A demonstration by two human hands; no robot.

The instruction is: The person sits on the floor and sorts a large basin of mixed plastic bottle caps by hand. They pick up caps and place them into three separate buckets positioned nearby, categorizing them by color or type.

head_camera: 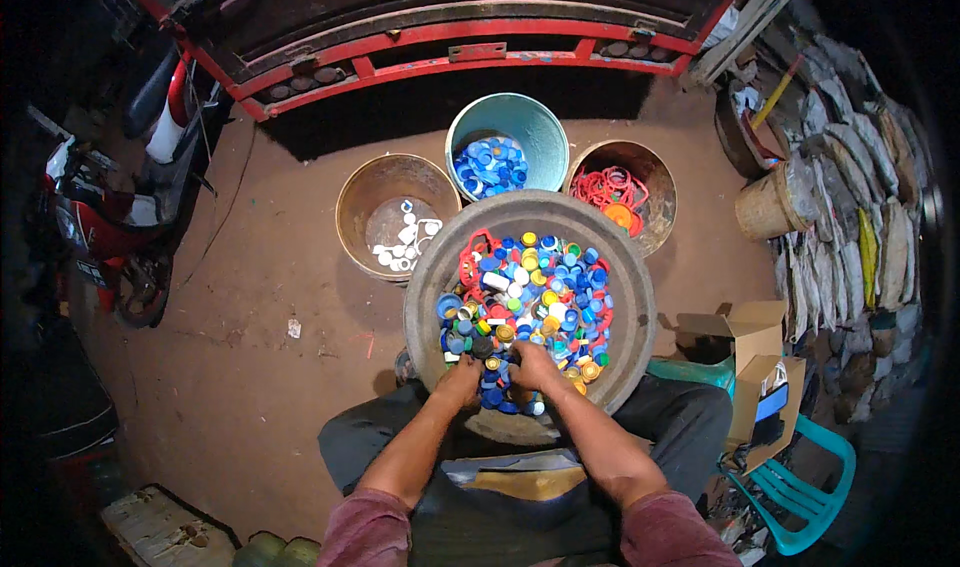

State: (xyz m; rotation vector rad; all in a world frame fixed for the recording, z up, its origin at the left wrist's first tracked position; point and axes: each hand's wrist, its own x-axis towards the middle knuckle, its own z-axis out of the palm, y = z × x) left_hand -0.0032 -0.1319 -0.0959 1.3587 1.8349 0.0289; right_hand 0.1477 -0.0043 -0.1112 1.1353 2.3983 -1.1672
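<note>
A wide round basin (429,297) holds a heap of plastic bottle caps (559,286) in many colours, with red plastic rings at its left and right sides. Both hands reach into the near part of the heap. My left hand (461,381) is among the caps beside a black cap (482,347); its fingertips are partly hidden. My right hand (532,368) lies a little to the right, fingers bent down into the caps. Whether either hand grips a cap does not show. Beyond the basin stand a bucket with white caps (405,241), a light-blue bucket with blue caps (491,166) and a bucket with red rings (611,188).
A red metal vehicle frame (480,53) spans the far side. At left a motorcycle (112,229) is parked. To the right are stacked sacks (847,184), a beige bucket (769,203), and an opened cardboard box (761,409) on a green plastic chair (817,492).
</note>
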